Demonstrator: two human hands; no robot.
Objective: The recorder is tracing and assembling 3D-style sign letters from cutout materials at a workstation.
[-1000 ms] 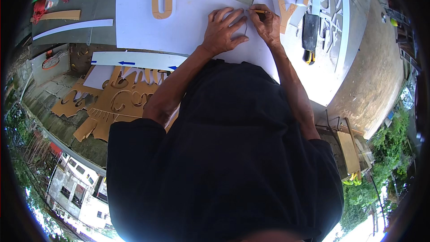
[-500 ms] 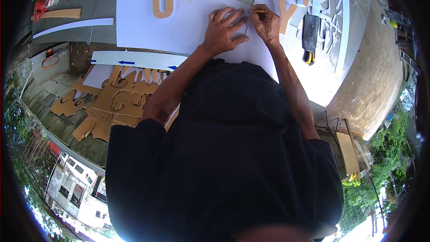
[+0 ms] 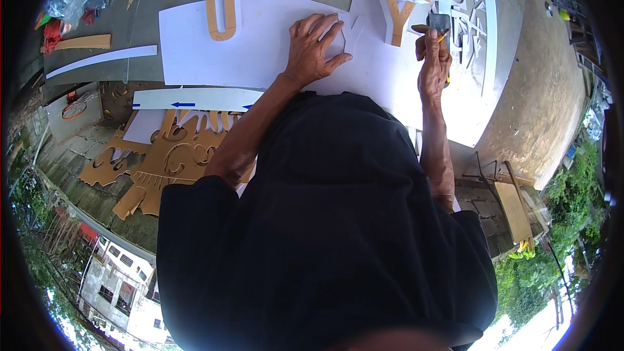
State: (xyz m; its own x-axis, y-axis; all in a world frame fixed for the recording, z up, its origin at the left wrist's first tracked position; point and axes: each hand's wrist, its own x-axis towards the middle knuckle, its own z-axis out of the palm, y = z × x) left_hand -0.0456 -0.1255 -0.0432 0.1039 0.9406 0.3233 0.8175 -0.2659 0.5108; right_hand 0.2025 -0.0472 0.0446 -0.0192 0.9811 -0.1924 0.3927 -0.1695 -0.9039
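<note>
Right hand (image 3: 433, 66) moved to black block (image 3: 439, 21); strip (image 3: 221, 99) bears blue arrows (image 3: 183, 104).

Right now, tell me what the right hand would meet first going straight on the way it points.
Most likely the dark block, just ahead of the right hand; I cannot tell whether it touches the block or hovers above.

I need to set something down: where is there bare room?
Bare: white sheeting between the U block and left hand, and from there to the right hand, below the Y block. Crowded: beyond that hand, among scraps and the long strip.
</note>
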